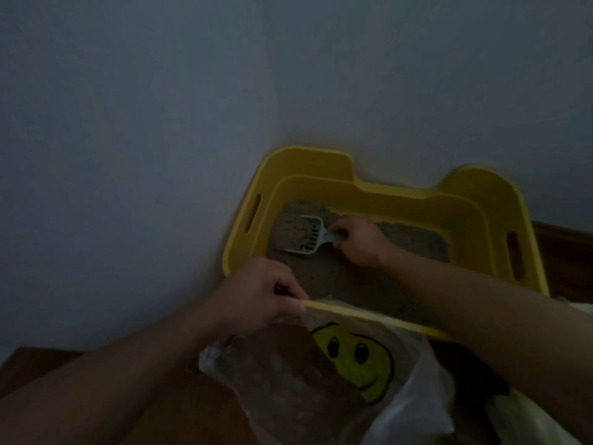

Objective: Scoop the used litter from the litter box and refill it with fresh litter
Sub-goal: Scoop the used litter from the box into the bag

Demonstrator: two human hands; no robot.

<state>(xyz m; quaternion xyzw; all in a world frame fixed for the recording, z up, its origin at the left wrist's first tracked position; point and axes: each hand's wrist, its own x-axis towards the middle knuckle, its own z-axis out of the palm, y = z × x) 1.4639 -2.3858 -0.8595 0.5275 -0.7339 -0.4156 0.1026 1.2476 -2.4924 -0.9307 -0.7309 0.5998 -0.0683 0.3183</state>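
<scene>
Our right hand [359,242] is clenched round the handle of the scoop [301,234], whose slotted head lies in the litter [340,277] toward the left of the yellow litter box [465,200], right of the frame's centre. Our left hand [266,295] seems, in this dim light, to pinch the plastic bag [288,380] at the near rim. The scoop looks light and stiff, best held at its handle; the litter is loose and spills; the bag is limp, so its mouth needs holding open.
</scene>
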